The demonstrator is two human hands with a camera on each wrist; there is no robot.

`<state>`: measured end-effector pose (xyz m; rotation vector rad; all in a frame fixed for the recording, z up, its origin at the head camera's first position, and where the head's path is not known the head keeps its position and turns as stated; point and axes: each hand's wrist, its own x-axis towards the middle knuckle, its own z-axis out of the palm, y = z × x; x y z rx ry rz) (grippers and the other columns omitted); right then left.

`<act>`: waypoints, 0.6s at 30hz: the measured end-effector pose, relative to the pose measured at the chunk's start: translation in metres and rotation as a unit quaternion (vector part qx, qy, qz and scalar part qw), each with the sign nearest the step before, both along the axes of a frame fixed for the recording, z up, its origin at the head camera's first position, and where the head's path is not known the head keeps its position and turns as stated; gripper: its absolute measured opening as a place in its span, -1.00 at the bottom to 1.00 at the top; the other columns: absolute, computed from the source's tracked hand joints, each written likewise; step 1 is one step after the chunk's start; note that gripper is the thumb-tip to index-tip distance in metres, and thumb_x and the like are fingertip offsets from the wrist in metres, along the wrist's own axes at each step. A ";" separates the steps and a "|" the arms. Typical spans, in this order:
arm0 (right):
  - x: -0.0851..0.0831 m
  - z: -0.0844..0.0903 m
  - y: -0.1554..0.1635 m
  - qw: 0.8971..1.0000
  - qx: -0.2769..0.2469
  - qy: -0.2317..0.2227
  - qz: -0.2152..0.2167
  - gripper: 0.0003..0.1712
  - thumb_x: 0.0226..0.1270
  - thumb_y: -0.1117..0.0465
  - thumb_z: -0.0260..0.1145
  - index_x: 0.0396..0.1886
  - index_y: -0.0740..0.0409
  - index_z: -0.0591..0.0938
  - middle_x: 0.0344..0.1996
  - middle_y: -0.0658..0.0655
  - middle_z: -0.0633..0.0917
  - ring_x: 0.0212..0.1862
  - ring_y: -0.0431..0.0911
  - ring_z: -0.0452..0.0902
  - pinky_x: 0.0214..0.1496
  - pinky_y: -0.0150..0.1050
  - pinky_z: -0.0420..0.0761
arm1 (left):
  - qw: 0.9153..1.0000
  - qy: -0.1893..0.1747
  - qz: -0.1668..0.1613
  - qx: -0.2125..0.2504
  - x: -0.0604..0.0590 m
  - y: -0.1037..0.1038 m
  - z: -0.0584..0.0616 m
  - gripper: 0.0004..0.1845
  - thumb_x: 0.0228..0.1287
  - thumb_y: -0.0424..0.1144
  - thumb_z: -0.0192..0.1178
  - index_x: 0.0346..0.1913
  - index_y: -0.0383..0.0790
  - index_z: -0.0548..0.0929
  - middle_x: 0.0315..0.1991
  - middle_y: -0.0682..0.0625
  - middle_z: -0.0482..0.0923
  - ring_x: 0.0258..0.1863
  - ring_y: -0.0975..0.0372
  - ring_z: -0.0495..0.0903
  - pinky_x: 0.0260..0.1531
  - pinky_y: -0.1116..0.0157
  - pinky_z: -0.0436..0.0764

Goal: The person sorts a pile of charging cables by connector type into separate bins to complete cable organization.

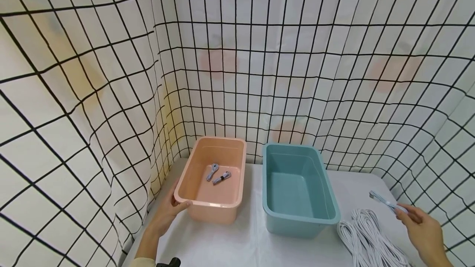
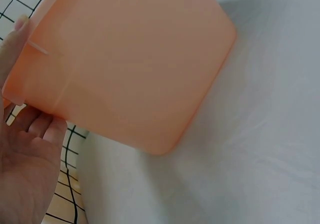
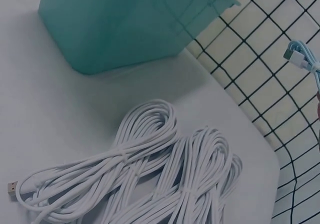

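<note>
My left hand (image 1: 163,214) grips the near left corner of a peach plastic bin (image 1: 208,212), thumb at the front rim and fingers at the side. The left wrist view shows the fingers curled against the peach bin (image 2: 135,63) below its rim. Two small bundled cables, a grey one (image 1: 212,172) and one with a black tie (image 1: 222,177), lie inside. At the far right, my right hand (image 1: 423,228) pinches a coiled light-blue USB cable (image 1: 384,200) above the table. Its metal plug points away from the hand; in the right wrist view this cable (image 3: 302,58) is at the edge.
A teal bin (image 1: 297,219) stands right of the peach one, nothing visible inside. Large coiled white cables (image 1: 367,236) lie on the white-covered table (image 1: 252,234) between the teal bin and my right hand. Black grid netting (image 1: 245,90) over white sheeting surrounds the table.
</note>
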<state>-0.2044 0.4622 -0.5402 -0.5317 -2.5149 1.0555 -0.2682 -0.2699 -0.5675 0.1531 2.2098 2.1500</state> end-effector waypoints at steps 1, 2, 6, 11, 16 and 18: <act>-0.001 0.002 -0.001 1.000 -0.001 -0.001 0.002 -0.36 0.57 -0.05 0.26 0.28 0.45 0.54 -0.41 -0.09 0.78 -0.44 -0.60 0.43 -0.50 -0.46 0.43 | 1.000 0.001 -0.002 0.004 0.000 0.000 -0.001 0.10 0.36 -0.37 0.38 0.70 -0.02 -0.17 0.63 -0.25 -0.07 0.52 -0.18 0.15 0.16 0.41 0.48; -0.003 0.005 -0.002 1.000 0.000 0.000 0.005 -0.38 0.57 -0.04 0.26 0.27 0.44 0.55 -0.40 -0.07 0.78 -0.43 -0.60 0.43 -0.49 -0.47 0.42 | 1.000 0.002 -0.003 0.007 0.000 0.000 -0.001 0.10 0.36 -0.38 0.38 0.70 -0.03 -0.17 0.63 -0.26 -0.07 0.52 -0.19 0.15 0.16 0.41 0.48; -0.005 0.012 -0.006 1.000 0.005 0.010 0.015 -0.40 0.57 -0.02 0.28 0.24 0.45 0.57 -0.41 -0.12 0.77 -0.42 -0.63 0.42 -0.48 -0.49 0.40 | 1.000 0.007 -0.010 0.015 0.001 0.001 -0.002 0.09 0.37 -0.39 0.36 0.70 -0.03 -0.18 0.62 -0.28 -0.07 0.51 -0.21 0.15 0.14 0.41 0.50; -0.010 0.016 -0.012 0.997 0.021 0.054 0.047 -0.47 0.54 0.07 0.33 0.18 0.48 0.59 -0.42 -0.19 0.76 -0.41 -0.62 0.49 -0.44 -0.58 0.41 | 1.000 0.011 -0.010 0.016 0.001 0.001 -0.002 0.08 0.37 -0.40 0.35 0.70 -0.02 -0.17 0.62 -0.28 -0.07 0.51 -0.22 0.14 0.14 0.42 0.49; -0.019 0.021 -0.021 0.994 0.012 0.075 0.077 -0.51 0.54 0.12 0.33 0.17 0.47 0.60 -0.38 -0.24 0.74 -0.37 -0.57 0.55 -0.41 -0.60 0.46 | 1.000 0.004 -0.001 0.005 0.002 0.001 -0.001 0.09 0.37 -0.38 0.37 0.70 0.01 -0.17 0.63 -0.25 -0.08 0.52 -0.19 0.14 0.17 0.39 0.47; -0.023 0.023 -0.025 0.993 0.010 0.082 0.087 -0.52 0.53 0.12 0.34 0.16 0.46 0.61 -0.37 -0.31 0.72 -0.36 -0.57 0.55 -0.40 -0.60 0.47 | 1.000 0.003 0.002 -0.001 0.002 0.001 -0.001 0.09 0.36 -0.36 0.38 0.70 0.01 -0.16 0.63 -0.25 -0.08 0.52 -0.18 0.15 0.18 0.37 0.46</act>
